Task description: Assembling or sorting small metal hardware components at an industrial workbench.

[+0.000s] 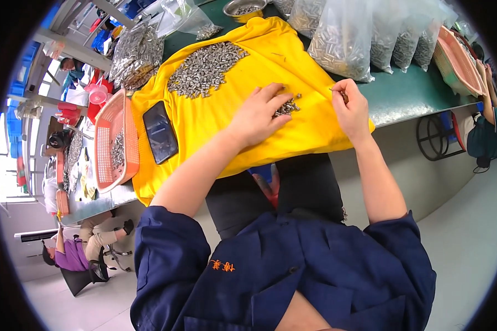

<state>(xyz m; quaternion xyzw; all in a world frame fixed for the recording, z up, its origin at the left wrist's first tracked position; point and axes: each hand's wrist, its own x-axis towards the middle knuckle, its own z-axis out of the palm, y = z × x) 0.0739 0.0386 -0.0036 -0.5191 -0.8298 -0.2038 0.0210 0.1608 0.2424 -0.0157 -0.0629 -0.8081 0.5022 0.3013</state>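
Note:
Palm down, my left hand [259, 115] lies on a yellow cloth [309, 129] with its fingers spread. Its fingertips rest at a little group of small silvery metal parts [286, 107], partly hidden under them. To the right, my right hand [350, 109] is raised near the cloth's edge, thumb and fingers closed on small metal parts. A bit of metal shows at the fingertips and another inside the curled fingers; their exact kind is too small to tell. Beyond my left hand, a larger heap of the same metal parts [207, 69] is spread on the cloth.
A dark phone [160, 132] lies at the cloth's left, beside a pink plastic basket [128, 160] with metal parts. Filled clear bags [341, 41] and a metal bowl [243, 16] stand at the back of the green table [408, 99]. Other people [494, 129] sit at both sides.

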